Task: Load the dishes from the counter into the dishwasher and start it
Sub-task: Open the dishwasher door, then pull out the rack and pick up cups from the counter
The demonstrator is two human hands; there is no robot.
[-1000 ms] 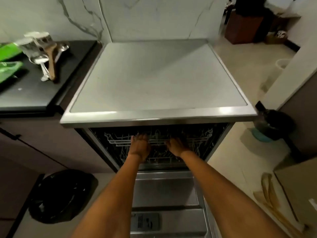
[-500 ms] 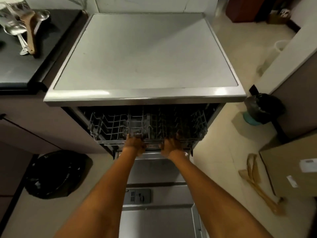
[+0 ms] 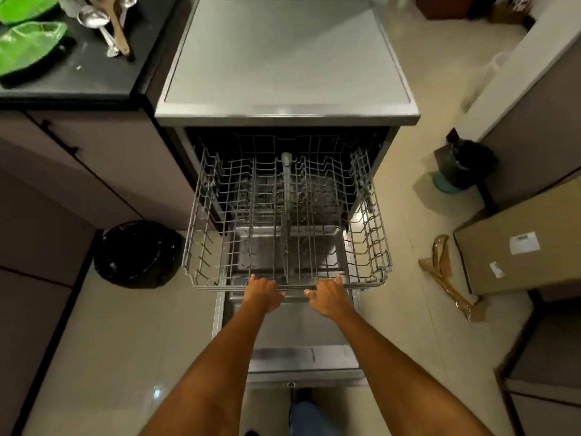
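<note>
Both hands — left hand (image 3: 263,294), right hand (image 3: 329,296) — grip curled on the upper rack (image 3: 287,215) front rail, centre frame. We pull evenly; dishes (image 3: 30,48) wait upper left on counter (image 3: 94,80).

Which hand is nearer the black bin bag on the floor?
Left. The left hand grips the grey wire dishwasher rack's front rail on the side toward the black bin bag; the right hand grips the same rail farther from it.
</note>
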